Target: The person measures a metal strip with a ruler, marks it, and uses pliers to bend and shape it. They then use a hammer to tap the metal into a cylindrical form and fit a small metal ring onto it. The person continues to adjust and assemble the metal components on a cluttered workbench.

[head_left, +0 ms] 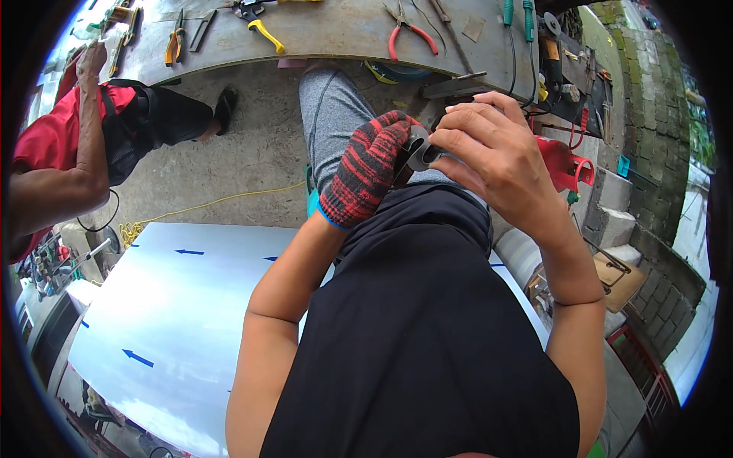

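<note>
Above my lap I hold a small curled strip of grey sheet metal [419,153]. My left hand [366,169], in a red and black knitted glove with a blue cuff, is closed round its left side. My bare right hand [492,149] pinches the right side between thumb and fingers. The metal bends in a rounded curve between the two hands. Part of it is hidden behind the fingers, so its full shape cannot be made out.
A workbench [336,38] ahead carries red-handled pliers [408,34], orange-handled pliers [175,42], a yellow-handled tool [266,36] and green-handled tools [527,19]. A co-worker in red [53,137] is at the left. A large pale sheet with blue arrows [183,305] lies behind me.
</note>
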{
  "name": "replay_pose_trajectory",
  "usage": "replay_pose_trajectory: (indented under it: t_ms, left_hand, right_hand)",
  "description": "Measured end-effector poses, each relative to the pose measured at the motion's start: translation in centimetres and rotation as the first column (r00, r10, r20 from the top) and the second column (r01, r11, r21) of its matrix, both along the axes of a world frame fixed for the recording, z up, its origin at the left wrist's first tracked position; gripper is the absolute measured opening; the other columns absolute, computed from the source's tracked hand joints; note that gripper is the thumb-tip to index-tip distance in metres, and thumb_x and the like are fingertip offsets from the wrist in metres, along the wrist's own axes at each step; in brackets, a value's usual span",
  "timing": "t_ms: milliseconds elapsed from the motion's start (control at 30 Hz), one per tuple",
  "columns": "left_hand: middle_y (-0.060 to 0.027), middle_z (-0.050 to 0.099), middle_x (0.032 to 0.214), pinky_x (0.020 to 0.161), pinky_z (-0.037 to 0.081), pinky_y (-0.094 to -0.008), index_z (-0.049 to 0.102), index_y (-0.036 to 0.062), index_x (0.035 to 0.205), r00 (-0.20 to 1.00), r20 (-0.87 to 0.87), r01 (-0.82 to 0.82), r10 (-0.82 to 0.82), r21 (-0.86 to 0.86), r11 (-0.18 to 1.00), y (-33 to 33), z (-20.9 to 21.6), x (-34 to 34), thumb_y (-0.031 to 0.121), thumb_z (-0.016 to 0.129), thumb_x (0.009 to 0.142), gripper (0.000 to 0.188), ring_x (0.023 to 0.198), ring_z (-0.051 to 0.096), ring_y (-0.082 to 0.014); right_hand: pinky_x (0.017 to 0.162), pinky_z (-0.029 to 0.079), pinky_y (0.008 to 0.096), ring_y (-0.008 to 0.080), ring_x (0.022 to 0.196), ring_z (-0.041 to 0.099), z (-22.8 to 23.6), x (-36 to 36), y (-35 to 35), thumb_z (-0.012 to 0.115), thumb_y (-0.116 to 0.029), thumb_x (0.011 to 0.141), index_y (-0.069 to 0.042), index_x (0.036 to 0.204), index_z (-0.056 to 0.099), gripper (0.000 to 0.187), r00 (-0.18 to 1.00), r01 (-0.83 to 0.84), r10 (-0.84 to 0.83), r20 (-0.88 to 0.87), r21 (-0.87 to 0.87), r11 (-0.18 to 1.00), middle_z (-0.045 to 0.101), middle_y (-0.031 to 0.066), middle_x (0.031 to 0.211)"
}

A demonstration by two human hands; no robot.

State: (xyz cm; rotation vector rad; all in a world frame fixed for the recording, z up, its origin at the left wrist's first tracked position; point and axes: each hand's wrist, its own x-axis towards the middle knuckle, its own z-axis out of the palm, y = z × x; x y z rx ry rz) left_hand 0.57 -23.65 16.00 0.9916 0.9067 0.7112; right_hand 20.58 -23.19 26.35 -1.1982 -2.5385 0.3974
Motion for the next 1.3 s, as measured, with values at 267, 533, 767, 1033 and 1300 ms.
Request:
replay_pose_trajectory:
  t_ms: [267,533,767,1033,1300]
  left_hand:
    - [0.0018,0.064,0.082,0.054,0.040,-0.0220,0.067,0.0082,0.114,0.998,-0.003,-0.066,0.066,0.044,0.997,-0.4,-0.3,0.1,0.037,0.052,0.102,0.034,0.061,0.053,-0.0058]
    - [0.0011,0.066,0.093,0.059,0.045,-0.0215,0.067,0.0093,0.117,0.975,0.183,-0.080,0.129,-0.253,0.964,-0.1,1.5,0.3,0.037,0.054,0.102,0.034,0.070,0.058,-0.0069]
    - [-0.0027,0.068,0.104,0.068,0.051,-0.0249,0.067,0.0071,0.120,0.983,0.154,-0.039,0.097,-0.345,0.938,-0.3,1.0,0.0,0.035,0.056,0.102,0.035,0.085,0.063,-0.0101]
    - [-0.0044,0.068,0.099,0.074,0.052,-0.0296,0.066,0.0041,0.121,0.983,0.119,-0.128,0.141,-0.107,0.986,-0.4,1.6,-0.4,0.032,0.054,0.102,0.036,0.084,0.062,-0.0118]
    - [-0.0049,0.068,0.095,0.066,0.050,-0.0277,0.067,0.0027,0.118,0.989,0.064,-0.129,0.132,-0.039,0.991,-0.1,2.6,-0.3,0.030,0.053,0.102,0.035,0.079,0.061,-0.0113]
  right_hand:
    - [0.096,0.045,0.0405,0.0203,0.093,0.066,0.2,-0.2,-0.4,0.083,-0.016,0.076,-0.007,0.098,0.069,0.027,1.000,0.023,-0.023,0.003,0.049,0.999,0.068,0.0033,0.098]
    - [0.093,0.044,0.0397,0.0192,0.087,0.066,0.3,-0.3,-0.9,0.084,-0.016,0.075,-0.007,0.095,0.068,0.027,0.999,0.051,-0.051,0.000,0.084,0.995,0.067,0.0025,0.095]
    - [0.097,0.044,0.0434,0.0216,0.095,0.067,0.4,0.3,-0.7,0.085,-0.015,0.073,-0.007,0.100,0.069,0.032,0.999,0.045,-0.045,-0.027,0.023,0.999,0.067,0.0034,0.098]
    - [0.110,0.041,0.0496,0.0264,0.119,0.065,1.3,-0.1,-0.8,0.085,-0.011,0.073,-0.009,0.112,0.069,0.042,0.999,0.037,-0.037,0.001,0.056,0.998,0.066,0.0048,0.106]
    - [0.111,0.039,0.0473,0.0205,0.108,0.065,0.8,0.2,-0.7,0.075,-0.015,0.083,-0.010,0.099,0.071,0.018,0.999,0.000,-0.007,0.037,0.190,0.982,0.065,0.0019,0.104]
